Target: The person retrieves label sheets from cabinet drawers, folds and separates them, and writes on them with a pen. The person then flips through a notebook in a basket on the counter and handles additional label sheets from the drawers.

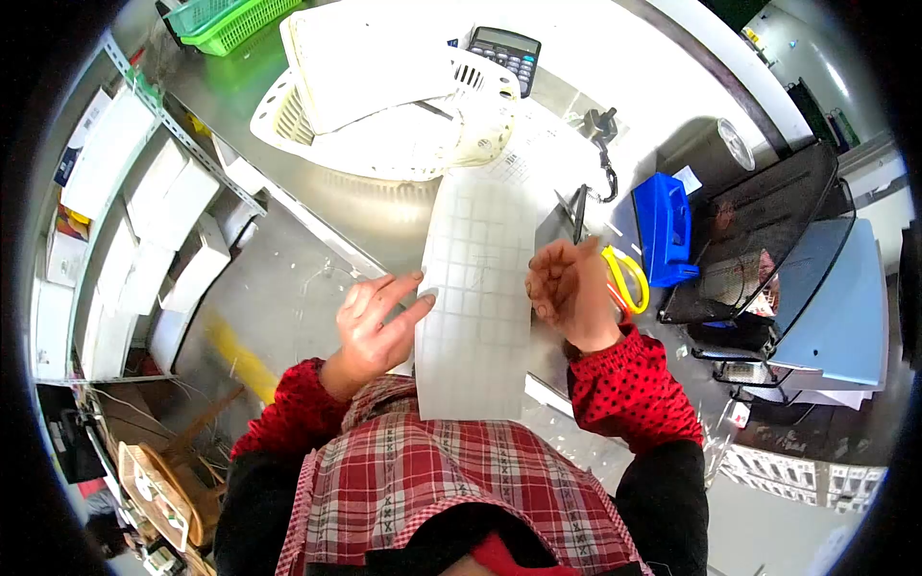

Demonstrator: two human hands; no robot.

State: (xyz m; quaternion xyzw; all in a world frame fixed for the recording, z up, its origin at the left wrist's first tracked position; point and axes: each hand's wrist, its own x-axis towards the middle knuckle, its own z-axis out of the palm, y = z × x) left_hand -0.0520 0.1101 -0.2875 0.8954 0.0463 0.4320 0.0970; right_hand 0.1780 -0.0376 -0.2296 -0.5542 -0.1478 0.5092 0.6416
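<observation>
A long whitish translucent sheet (475, 278) with a grid of squares lies lengthwise in front of me, its near end overhanging the table edge by my apron. My left hand (377, 322) is at the sheet's left edge, index and middle fingers stretched out and apart, fingertips at the edge. On the other side, my right hand (574, 293) is beside the right edge with loosely bent fingers and the thumb held away; nothing shows in it. Yellow-handled scissors (626, 278) lie just right of that hand. Beyond it is a black pen-like tool (580, 213).
A white plastic basket (288, 120) holding a white board-like item stands at the back, near a calculator (507, 56). To the right are a blue holder (665, 230), a grey cylinder (706, 154) and a black mesh rack (759, 240). Shelves with white boxes (110, 144) stand left.
</observation>
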